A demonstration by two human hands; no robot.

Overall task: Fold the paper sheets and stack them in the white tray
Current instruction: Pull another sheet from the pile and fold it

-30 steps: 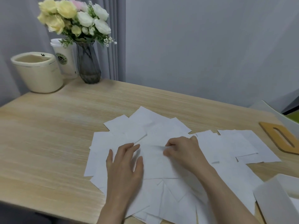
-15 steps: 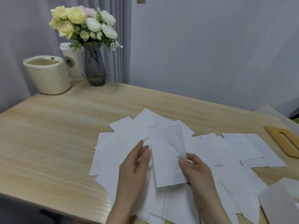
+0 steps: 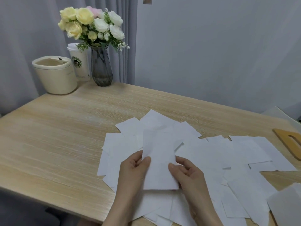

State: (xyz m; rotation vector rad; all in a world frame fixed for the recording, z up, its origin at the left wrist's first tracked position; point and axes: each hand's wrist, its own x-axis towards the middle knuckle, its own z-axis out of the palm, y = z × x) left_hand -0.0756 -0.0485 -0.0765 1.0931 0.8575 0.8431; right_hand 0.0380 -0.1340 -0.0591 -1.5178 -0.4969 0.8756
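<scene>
I hold a folded white paper sheet (image 3: 158, 159) upright above the table, long side pointing away from me. My left hand (image 3: 133, 170) pinches its left edge with thumb on top. Its right edge is pinched by my right hand (image 3: 187, 173). Under and around the sheet lies a spread of several loose white paper sheets (image 3: 219, 154) across the wooden table (image 3: 57, 136). A corner of the white tray (image 3: 286, 204) shows at the bottom right edge, mostly out of frame.
At the back left stand a cream pot (image 3: 54, 75), a white paper cup (image 3: 79, 62) and a grey glass vase of flowers (image 3: 101, 67). A wooden board with a slot (image 3: 290, 144) lies at the right edge. The table's front edge runs close to my wrists.
A second ago both hands pressed a sheet flat on the pile. Since then they lifted the folded sheet and now grip it by both side edges, slightly nearer to me.
</scene>
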